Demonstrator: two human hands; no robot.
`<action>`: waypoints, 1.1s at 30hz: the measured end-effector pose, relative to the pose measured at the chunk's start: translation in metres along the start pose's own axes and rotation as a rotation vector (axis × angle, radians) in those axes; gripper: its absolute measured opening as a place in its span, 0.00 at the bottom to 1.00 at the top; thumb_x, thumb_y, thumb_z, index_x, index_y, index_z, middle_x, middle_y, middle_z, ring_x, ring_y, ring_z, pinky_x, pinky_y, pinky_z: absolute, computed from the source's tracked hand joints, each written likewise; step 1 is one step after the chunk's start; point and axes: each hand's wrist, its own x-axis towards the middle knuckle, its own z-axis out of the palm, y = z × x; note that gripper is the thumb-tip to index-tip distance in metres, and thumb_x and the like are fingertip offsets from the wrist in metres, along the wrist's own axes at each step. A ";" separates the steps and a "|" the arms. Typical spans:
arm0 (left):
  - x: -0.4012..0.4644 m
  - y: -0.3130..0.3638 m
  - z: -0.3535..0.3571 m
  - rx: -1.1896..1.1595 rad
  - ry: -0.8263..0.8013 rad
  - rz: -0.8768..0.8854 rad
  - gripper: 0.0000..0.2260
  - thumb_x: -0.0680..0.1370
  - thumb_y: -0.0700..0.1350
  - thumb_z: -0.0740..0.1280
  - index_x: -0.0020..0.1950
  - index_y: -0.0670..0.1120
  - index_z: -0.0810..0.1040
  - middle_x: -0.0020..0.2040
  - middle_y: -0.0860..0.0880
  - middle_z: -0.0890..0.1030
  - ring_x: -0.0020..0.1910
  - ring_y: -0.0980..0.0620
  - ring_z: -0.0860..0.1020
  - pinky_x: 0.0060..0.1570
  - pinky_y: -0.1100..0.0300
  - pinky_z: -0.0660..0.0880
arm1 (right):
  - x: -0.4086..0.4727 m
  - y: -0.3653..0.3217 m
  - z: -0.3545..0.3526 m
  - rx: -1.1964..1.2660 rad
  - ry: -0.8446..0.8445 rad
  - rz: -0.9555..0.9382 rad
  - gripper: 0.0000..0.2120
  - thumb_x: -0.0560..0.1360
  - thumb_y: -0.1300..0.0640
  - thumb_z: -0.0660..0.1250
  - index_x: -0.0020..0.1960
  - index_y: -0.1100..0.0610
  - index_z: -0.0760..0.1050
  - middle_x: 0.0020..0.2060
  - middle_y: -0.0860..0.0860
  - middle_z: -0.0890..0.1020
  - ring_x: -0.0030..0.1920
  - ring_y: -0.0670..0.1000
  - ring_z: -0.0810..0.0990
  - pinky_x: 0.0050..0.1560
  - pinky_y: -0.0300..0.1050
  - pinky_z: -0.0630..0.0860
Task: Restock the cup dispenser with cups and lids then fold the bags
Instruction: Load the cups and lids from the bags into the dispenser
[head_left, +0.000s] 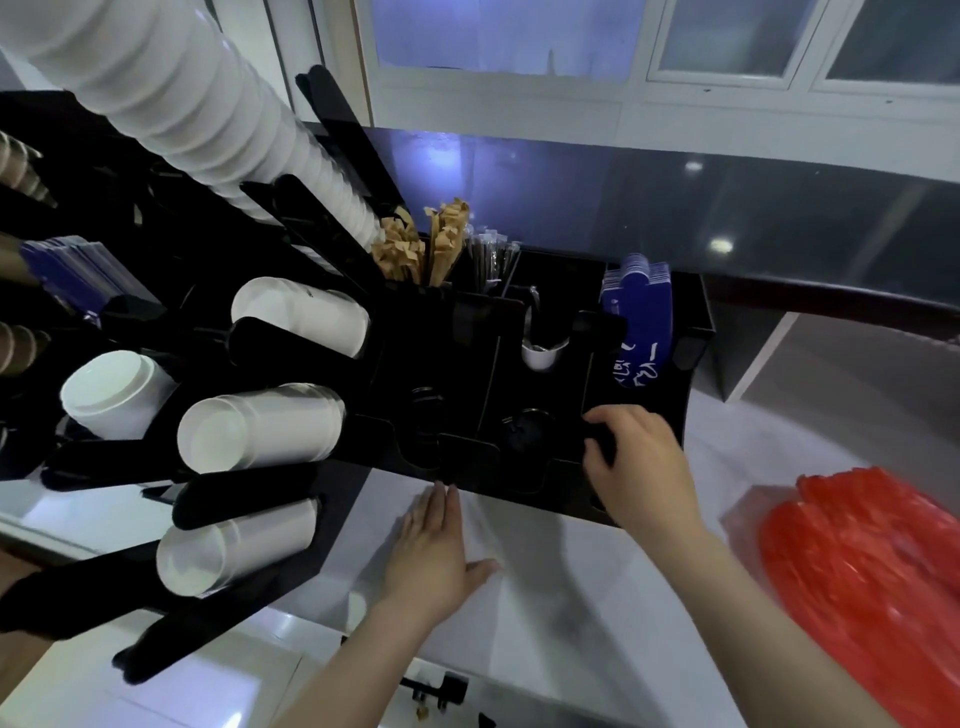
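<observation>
A black cup dispenser (467, 364) fills the left and middle of the view. White cup stacks (260, 428) lie sideways in its left slots, and a tall white stack (171, 104) leans overhead. Black lids (524, 434) sit in a front compartment. My right hand (641, 462) curls its fingers round a black lid (600, 447) at the dispenser's front right slot. My left hand (434, 561) lies flat, fingers straight, on a clear plastic bag (524, 566) spread on the white counter just before the dispenser.
A red plastic bag (857, 587) lies at the right on the counter (597, 649). Blue sleeves (636, 317), brown sugar packets (421, 244) and wrapped straws (488, 260) fill the dispenser's back compartments. A dark glossy ledge (727, 208) runs behind.
</observation>
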 end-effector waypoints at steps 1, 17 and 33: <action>0.001 0.003 0.002 0.004 -0.033 0.005 0.47 0.75 0.68 0.59 0.77 0.43 0.36 0.78 0.45 0.38 0.77 0.47 0.39 0.74 0.51 0.41 | 0.002 0.009 -0.004 -0.054 -0.048 0.048 0.16 0.70 0.62 0.70 0.57 0.58 0.78 0.52 0.55 0.81 0.53 0.59 0.76 0.52 0.47 0.71; 0.001 0.009 -0.005 0.112 -0.167 -0.002 0.48 0.74 0.69 0.58 0.76 0.43 0.33 0.77 0.45 0.33 0.77 0.48 0.37 0.75 0.52 0.42 | 0.039 0.025 -0.010 -0.640 -0.538 0.033 0.39 0.60 0.41 0.72 0.66 0.51 0.63 0.53 0.52 0.77 0.56 0.57 0.74 0.48 0.47 0.62; -0.002 0.010 -0.009 0.124 -0.182 0.017 0.48 0.74 0.70 0.56 0.76 0.41 0.33 0.77 0.44 0.33 0.77 0.47 0.37 0.75 0.52 0.42 | 0.009 0.038 -0.044 0.189 -0.270 0.136 0.47 0.61 0.55 0.78 0.74 0.48 0.58 0.66 0.52 0.69 0.64 0.51 0.69 0.60 0.38 0.64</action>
